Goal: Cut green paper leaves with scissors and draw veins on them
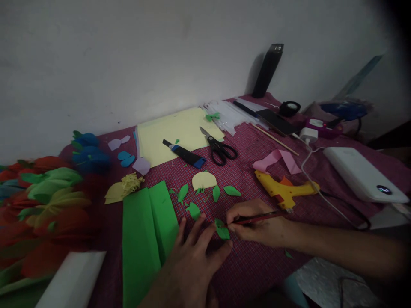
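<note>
My right hand pinches a slim red pencil, whose tip end is over a small green paper leaf. My left hand is spread on the cloth, its index finger and thumb at the leaf's edges. Partly under my left wrist lie folded sheets of green paper. More cut leaves and a green paper scrap lie just beyond my fingers, near a cream half-round paper piece.
Scissors and a blue-black box cutter rest by pale yellow sheets. At right are a yellow glue gun, pink ribbon, white power bank and cables. Paper flowers crowd the left; a black bottle stands behind.
</note>
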`<state>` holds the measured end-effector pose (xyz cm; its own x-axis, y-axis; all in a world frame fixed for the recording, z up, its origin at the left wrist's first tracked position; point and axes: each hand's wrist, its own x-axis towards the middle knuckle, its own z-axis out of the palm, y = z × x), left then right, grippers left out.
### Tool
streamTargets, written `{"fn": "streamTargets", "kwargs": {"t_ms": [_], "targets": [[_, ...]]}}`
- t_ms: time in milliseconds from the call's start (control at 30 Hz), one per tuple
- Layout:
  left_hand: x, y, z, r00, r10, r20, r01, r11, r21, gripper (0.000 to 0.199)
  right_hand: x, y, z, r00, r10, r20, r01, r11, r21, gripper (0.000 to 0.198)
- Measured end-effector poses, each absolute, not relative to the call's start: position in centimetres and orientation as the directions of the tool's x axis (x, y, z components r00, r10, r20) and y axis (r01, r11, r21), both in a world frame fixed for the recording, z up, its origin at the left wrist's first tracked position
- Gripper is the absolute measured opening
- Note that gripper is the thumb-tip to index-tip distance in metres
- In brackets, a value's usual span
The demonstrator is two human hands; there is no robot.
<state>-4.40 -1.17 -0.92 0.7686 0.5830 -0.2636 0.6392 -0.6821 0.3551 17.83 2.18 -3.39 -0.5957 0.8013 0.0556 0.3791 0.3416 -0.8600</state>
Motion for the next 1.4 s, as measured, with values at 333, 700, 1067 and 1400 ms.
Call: {"fn": "streamTargets", "kwargs": {"t_ms": [333, 700, 1067, 1400], "targets": [[-4.79, -1.28, -1.44, 0.778, 0.585, -0.230, 0.627, -0.698, 0.346, 0.074, 18.39, 2.23, -3.21, -0.554, 0.832, 0.035, 0.346, 0.268, -0.899, 0.008], [-4.86, -1.42, -1.68, 0.784, 0.606, -0.137, 0.609, -0.706, 0.362, 0.065, 18.08, 2.23, -3.30, -0.590, 0.806, 0.052, 0.339, 0.305, -0.890, 0.008], [-4.76, -1.17, -1.47, 0.783, 0.600, -0.165, 0.615, -0.705, 0.353, 0.066, 18.27, 2.08, -3.53, -0.571, 0.817, 0.087, 0.325, 0.323, -0.889, 0.008], [-4.86, -1.52, -1.58, 0.781, 0.599, -0.176, 0.619, -0.708, 0.339, 0.072, 18.16, 2.10, -3.26, -0.586, 0.809, 0.056, 0.324, 0.296, -0.899, 0.008]]}}
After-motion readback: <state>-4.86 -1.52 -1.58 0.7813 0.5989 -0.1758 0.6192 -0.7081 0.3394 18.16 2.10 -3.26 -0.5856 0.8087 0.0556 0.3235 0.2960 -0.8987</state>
